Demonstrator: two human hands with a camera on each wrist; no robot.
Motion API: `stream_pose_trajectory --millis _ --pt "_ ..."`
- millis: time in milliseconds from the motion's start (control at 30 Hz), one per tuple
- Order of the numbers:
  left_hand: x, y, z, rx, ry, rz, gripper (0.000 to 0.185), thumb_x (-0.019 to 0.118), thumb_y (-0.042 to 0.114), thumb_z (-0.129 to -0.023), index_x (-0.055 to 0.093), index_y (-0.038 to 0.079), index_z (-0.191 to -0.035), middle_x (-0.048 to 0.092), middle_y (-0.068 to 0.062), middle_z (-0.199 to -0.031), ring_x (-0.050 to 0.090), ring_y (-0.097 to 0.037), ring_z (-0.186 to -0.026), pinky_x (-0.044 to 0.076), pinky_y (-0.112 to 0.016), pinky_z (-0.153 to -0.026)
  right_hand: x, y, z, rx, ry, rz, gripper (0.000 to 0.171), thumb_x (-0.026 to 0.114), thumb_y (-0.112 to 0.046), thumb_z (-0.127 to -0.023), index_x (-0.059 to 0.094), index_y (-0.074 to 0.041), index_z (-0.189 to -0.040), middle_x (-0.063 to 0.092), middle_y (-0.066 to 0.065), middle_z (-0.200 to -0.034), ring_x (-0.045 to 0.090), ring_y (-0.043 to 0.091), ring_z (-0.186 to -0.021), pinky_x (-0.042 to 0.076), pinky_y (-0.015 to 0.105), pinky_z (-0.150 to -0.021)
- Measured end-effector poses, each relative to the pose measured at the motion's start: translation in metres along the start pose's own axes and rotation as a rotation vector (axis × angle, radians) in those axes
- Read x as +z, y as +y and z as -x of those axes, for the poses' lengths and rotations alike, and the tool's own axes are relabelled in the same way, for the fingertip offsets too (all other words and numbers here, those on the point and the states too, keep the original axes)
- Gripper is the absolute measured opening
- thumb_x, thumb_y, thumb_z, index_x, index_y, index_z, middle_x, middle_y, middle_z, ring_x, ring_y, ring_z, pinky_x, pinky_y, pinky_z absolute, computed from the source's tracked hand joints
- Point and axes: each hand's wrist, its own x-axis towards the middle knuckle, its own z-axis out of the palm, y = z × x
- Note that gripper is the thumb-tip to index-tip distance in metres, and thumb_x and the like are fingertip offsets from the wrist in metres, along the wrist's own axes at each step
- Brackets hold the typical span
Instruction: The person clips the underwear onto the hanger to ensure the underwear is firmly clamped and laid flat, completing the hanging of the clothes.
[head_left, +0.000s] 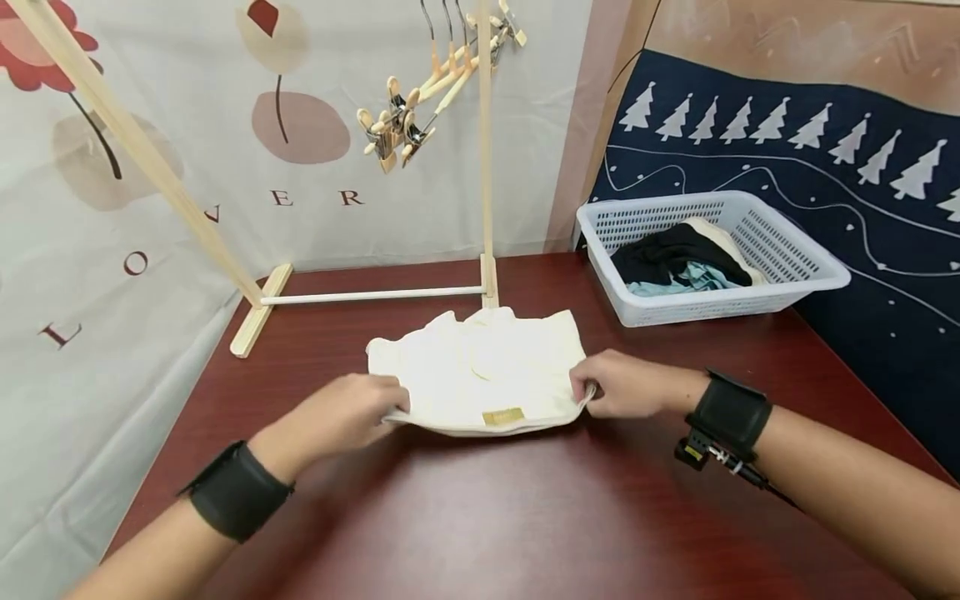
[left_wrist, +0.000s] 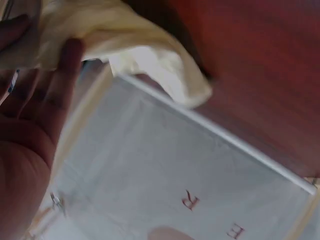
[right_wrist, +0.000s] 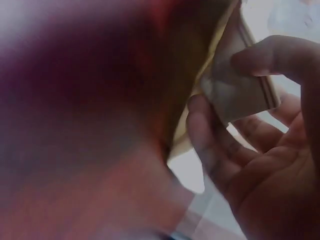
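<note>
A cream-white garment (head_left: 480, 367) is held out between both hands over the dark red table, its far edge bunched in folds. A tan label (head_left: 502, 416) shows near the edge facing me. My left hand (head_left: 352, 412) pinches the left end of that near edge. In the left wrist view the cloth (left_wrist: 160, 75) droops from the fingers. My right hand (head_left: 618, 383) grips the right end, and in the right wrist view a stitched corner of the garment (right_wrist: 245, 92) lies between thumb and fingers.
Behind the garment stands a wooden rack with a white bottom rail (head_left: 375, 295). Hangers with clips (head_left: 393, 125) hang from it. At the back right, a white plastic basket (head_left: 720, 308) holds black, light blue and cream cloth. A printed curtain (head_left: 300, 225) closes off the back.
</note>
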Motion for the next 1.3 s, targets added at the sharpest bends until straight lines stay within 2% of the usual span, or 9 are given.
stream_pose_trajectory --millis 100,267,433,533,600,667,800,967,1300 --pt "0.009 0.014 0.004 -0.037 -0.134 0.009 0.022 0.078 0.004 -0.074 0.064 0.021 -0.077 0.054 0.012 -0.072 0.048 -0.002 -0.064 0.044 -0.022 -0.057 0.01 -0.007 0.005 0.041 -0.117 0.003 0.021 0.064 0.002 -0.078 0.064 -0.018 -0.082 0.059 -0.009 -0.084 0.054 0.004 -0.078 0.048 0.022 -0.07" --pt "0.014 0.023 0.006 -0.181 -0.323 0.099 0.02 0.076 0.04 -0.084 0.063 0.027 -0.074 0.053 0.016 -0.069 0.046 0.0 -0.063 0.041 -0.023 -0.057 0.013 -0.018 0.006 0.119 -0.228 0.03 0.011 0.068 -0.015 -0.085 0.066 -0.024 -0.079 0.056 -0.008 -0.08 0.052 0.004 -0.073 0.045 0.022 -0.066" --pt "0.022 0.016 -0.005 -0.286 -0.256 0.052 0.028 0.063 0.049 -0.094 0.068 0.023 -0.087 0.06 0.007 -0.084 0.056 -0.009 -0.075 0.048 -0.03 -0.064 0.013 -0.02 -0.014 0.1 -0.106 0.108 0.018 0.067 -0.026 -0.092 0.063 -0.023 -0.075 0.053 -0.009 -0.07 0.047 0.005 -0.065 0.041 0.024 -0.061" --pt "0.031 0.011 -0.014 -0.355 -0.24 0.032 0.045 0.06 0.047 -0.096 0.063 0.015 -0.128 0.062 -0.009 -0.126 0.061 -0.027 -0.115 0.052 -0.046 -0.091 0.02 -0.021 -0.031 0.104 0.021 0.169 0.017 0.066 -0.028 -0.094 0.07 -0.013 -0.101 0.065 0.004 -0.098 0.06 0.016 -0.09 0.052 0.034 -0.079" --pt "0.038 0.008 -0.019 -0.416 -0.303 0.077 0.065 0.057 0.051 -0.097 0.046 0.015 -0.149 0.044 -0.018 -0.152 0.042 -0.04 -0.14 0.04 -0.06 -0.107 0.027 -0.02 -0.039 0.138 0.026 0.205 0.042 0.063 -0.034 -0.097 0.061 -0.009 -0.131 0.058 0.015 -0.132 0.056 0.029 -0.12 0.048 0.046 -0.101" --pt "0.044 0.005 -0.022 -0.469 -0.392 0.135 0.077 0.055 0.056 -0.097 0.03 0.017 -0.158 0.023 -0.02 -0.164 0.02 -0.046 -0.151 0.025 -0.068 -0.114 0.034 -0.018 -0.043 0.187 -0.032 0.217 0.062 0.058 -0.041 -0.099 0.043 -0.01 -0.151 0.038 0.022 -0.155 0.038 0.041 -0.143 0.034 0.055 -0.115" --pt "0.05 -0.003 -0.026 -0.493 -0.509 0.174 0.086 0.053 0.061 -0.095 0.016 0.021 -0.161 0.005 -0.016 -0.168 0.001 -0.045 -0.154 0.011 -0.073 -0.115 0.04 -0.009 -0.038 0.265 -0.136 0.189 0.076 0.053 -0.045 -0.101 0.021 -0.008 -0.159 0.012 0.026 -0.165 0.013 0.05 -0.151 0.017 0.062 -0.12" --pt "0.045 -0.017 -0.034 -0.443 -0.476 0.151 0.085 0.055 0.059 -0.095 0.016 0.023 -0.161 0.006 -0.015 -0.168 0.001 -0.045 -0.154 0.008 -0.073 -0.115 0.033 0.005 -0.03 0.337 -0.114 0.163 0.082 0.052 -0.049 -0.1 0.015 -0.008 -0.16 0.005 0.021 -0.167 0.005 0.048 -0.153 0.011 0.064 -0.12" --pt "0.048 -0.023 -0.033 -0.44 -0.483 0.161 0.086 0.055 0.061 -0.094 0.016 0.024 -0.161 0.006 -0.014 -0.169 0.0 -0.044 -0.154 0.007 -0.073 -0.115 0.04 0.014 -0.028 0.336 -0.107 0.156 0.086 0.046 -0.059 -0.099 0.012 -0.01 -0.161 0.002 0.017 -0.168 -0.001 0.043 -0.154 0.007 0.062 -0.122"
